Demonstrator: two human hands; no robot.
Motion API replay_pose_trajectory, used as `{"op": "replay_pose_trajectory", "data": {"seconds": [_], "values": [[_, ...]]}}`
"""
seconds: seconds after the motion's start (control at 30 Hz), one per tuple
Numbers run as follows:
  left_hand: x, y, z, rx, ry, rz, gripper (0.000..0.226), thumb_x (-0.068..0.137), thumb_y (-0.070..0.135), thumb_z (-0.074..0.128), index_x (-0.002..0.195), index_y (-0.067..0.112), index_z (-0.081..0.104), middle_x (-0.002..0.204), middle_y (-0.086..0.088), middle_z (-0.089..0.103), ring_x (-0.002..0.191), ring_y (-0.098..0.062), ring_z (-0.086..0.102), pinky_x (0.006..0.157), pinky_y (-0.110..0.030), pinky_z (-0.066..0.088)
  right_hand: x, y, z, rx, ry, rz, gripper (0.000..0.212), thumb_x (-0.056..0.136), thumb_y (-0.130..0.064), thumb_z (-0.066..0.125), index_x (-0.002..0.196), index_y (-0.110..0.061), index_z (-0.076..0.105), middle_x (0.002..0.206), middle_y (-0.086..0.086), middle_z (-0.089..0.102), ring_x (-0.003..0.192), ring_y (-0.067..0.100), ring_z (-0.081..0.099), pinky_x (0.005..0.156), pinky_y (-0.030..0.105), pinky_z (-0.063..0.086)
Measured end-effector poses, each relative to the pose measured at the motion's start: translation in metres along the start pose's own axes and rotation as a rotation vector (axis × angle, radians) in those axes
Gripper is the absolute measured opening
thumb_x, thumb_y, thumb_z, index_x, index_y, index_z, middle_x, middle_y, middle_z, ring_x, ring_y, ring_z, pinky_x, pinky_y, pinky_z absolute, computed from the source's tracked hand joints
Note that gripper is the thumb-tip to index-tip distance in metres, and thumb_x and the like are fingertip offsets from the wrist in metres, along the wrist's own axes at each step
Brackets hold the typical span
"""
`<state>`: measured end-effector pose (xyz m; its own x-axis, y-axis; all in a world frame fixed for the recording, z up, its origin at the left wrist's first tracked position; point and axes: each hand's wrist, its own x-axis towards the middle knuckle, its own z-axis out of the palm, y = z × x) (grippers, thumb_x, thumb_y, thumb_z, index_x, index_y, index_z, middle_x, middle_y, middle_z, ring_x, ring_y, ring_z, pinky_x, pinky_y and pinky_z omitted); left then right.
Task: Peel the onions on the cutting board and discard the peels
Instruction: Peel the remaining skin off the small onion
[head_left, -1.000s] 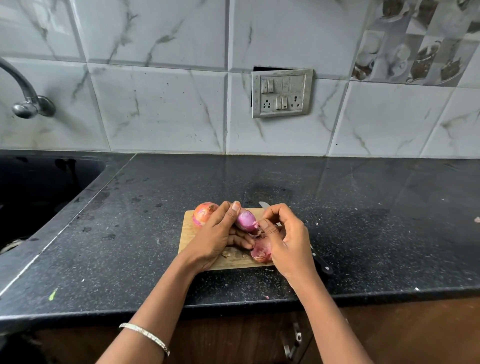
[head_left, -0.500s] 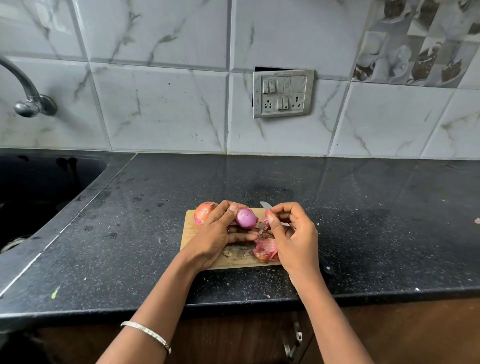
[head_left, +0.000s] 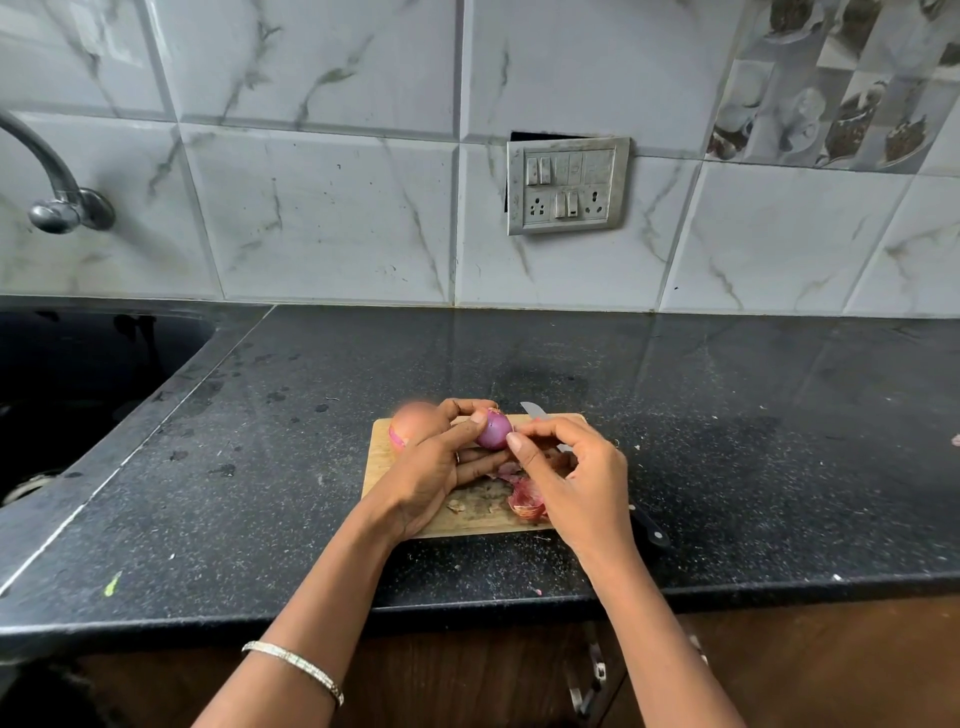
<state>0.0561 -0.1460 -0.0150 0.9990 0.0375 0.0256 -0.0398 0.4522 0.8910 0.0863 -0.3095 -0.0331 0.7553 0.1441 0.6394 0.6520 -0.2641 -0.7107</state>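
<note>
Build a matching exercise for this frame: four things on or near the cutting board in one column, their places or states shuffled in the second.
Things:
1. peeled purple onion
2. unpeeled onion
3. loose peels
4. knife

Places or states:
A. lying on the cutting board near its front edge
B. held by the left hand
C. partly hidden under the right hand
D. resting at the board's far left corner

Pairs: 1-B, 2-D, 3-A, 4-C

Wooden cutting board (head_left: 385, 453) on glossy speckled stone counter (head_left: 727, 441); smooth shiny peeled onion (head_left: 493, 430).
</note>
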Motion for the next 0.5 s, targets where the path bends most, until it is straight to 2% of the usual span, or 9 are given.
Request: {"op": "replay_pose_trajectory", "data": {"seconds": [0.2,0.33,0.5], "values": [[0.0001,-0.0015,-0.0010,0.049,-0.018,0.005,0.011,0.102,0.013,0.053,0.110,0.005,0.056,0.097,-0.012,0.074,0.086,-0.018,0.076,0.074,-0.025,0.062,-0.0006,-0.0047,0.0002,0.011,0.010,-0.006,0.015,0.082,-0.013,0.083,0.094,-0.022,0.080,0.096,-0.016,0.074,0.099,0.005,0.069,0.086,0.023,0.054],[0.0001,-0.0030,0.0007,0.082,-0.039,0.022,0.013,0.103,0.014,0.054,0.111,0.004,0.053,0.103,-0.015,0.074,0.093,-0.021,0.076,0.078,-0.028,0.062,0.0001,-0.0035,0.0009,0.017,0.032,0.014,0.015,0.082,-0.017,0.083,0.094,-0.025,0.081,0.095,-0.016,0.074,0.093,0.009,0.070,0.079,0.025,0.055],[-0.0016,-0.0042,0.0018,0.112,-0.046,0.021,0.019,0.100,0.013,0.058,0.114,0.004,0.049,0.112,-0.023,0.073,0.105,-0.030,0.074,0.080,-0.031,0.062,-0.0003,0.0008,0.0020,0.002,0.082,0.013,0.019,0.082,-0.008,0.080,0.095,-0.022,0.082,0.096,-0.015,0.075,0.091,0.005,0.071,0.079,0.017,0.054]]}}
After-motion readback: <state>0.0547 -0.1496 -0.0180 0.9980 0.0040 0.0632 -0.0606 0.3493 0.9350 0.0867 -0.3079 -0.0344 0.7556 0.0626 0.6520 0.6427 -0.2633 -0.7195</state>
